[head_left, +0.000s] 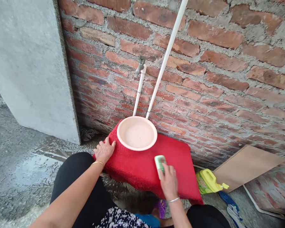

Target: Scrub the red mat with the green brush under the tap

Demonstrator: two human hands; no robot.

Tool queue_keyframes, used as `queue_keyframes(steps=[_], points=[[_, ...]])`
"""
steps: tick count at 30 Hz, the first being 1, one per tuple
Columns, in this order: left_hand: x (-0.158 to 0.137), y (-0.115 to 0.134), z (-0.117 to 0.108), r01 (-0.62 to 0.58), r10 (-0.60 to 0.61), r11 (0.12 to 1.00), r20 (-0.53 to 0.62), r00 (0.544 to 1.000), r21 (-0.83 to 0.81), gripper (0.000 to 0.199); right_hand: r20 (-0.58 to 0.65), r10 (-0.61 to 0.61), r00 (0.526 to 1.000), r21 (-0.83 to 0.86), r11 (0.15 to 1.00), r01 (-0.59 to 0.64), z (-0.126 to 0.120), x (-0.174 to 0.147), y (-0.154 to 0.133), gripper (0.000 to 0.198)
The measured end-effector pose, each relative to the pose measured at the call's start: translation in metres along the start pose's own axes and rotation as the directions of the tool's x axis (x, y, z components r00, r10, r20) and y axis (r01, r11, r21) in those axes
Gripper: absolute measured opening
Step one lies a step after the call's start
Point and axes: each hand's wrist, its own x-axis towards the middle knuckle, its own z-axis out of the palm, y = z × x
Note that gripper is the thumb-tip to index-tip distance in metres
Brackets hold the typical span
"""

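Note:
A red cloth (pixel 178 158) with a fuzzy surface is draped over a low bench or table in front of me. My left hand (pixel 104 151) lies on its left edge, fingers spread, pressing the fabric. Over on the right side, my right hand (pixel 169 182) grips a pale green and white scrub brush (pixel 159 163) against the cloth. Its underside is hidden. Near the back edge stands a round cream basin (pixel 153 139) holding what looks like cloudy liquid.
Behind the basin rises a brick wall (pixel 204 79) with a tap (pixel 140 65) and a white pipe (pixel 166 57). A grey slab (pixel 38 69) leans at left, beside wet ground. At right are a yellow jug (pixel 207 180), a brown board (pixel 247 164) and blue sandals (pixel 232 207).

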Motion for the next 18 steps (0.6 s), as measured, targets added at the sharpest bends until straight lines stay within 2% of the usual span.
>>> queue_keyframes(steps=[3,5,6,8,12,15,17,18], points=[[-0.001,0.001,-0.003,-0.002,0.002,1.000,0.003,1.000,0.006,0.068,0.052,-0.186,0.981,0.038,0.982,0.184,0.016,0.009,-0.070,0.032],[-0.002,0.002,-0.004,-0.001,0.001,1.000,0.011,1.000,0.008,0.067,0.074,-0.223,0.972,0.021,0.975,0.222,0.022,0.013,-0.086,0.030],[-0.002,0.002,-0.005,0.002,-0.002,1.000,0.016,1.000,0.009,0.067,0.086,-0.212,0.973,0.002,0.977,0.212,0.023,0.016,-0.083,0.030],[-0.002,0.002,-0.006,0.006,-0.006,1.000,0.021,1.000,0.013,0.067,0.114,-0.133,0.984,-0.059,0.988,0.141,0.021,0.021,-0.058,0.030],[-0.002,0.003,-0.005,0.004,-0.004,1.000,0.012,1.000,0.014,0.067,0.113,0.149,0.982,-0.232,0.965,-0.120,0.005,0.022,0.036,0.036],[-0.002,0.003,-0.005,0.002,-0.002,1.000,0.006,1.000,0.005,0.067,0.045,0.371,0.927,-0.321,0.885,-0.338,-0.011,0.012,0.101,0.043],[-0.003,0.003,-0.005,0.000,0.000,1.000,0.003,1.000,0.001,0.067,0.000,0.473,0.881,-0.332,0.831,-0.446,-0.018,0.007,0.123,0.046],[-0.003,0.003,-0.005,0.000,0.000,1.000,0.002,1.000,-0.001,0.066,-0.016,0.485,0.874,-0.317,0.827,-0.464,-0.019,0.006,0.126,0.048]])
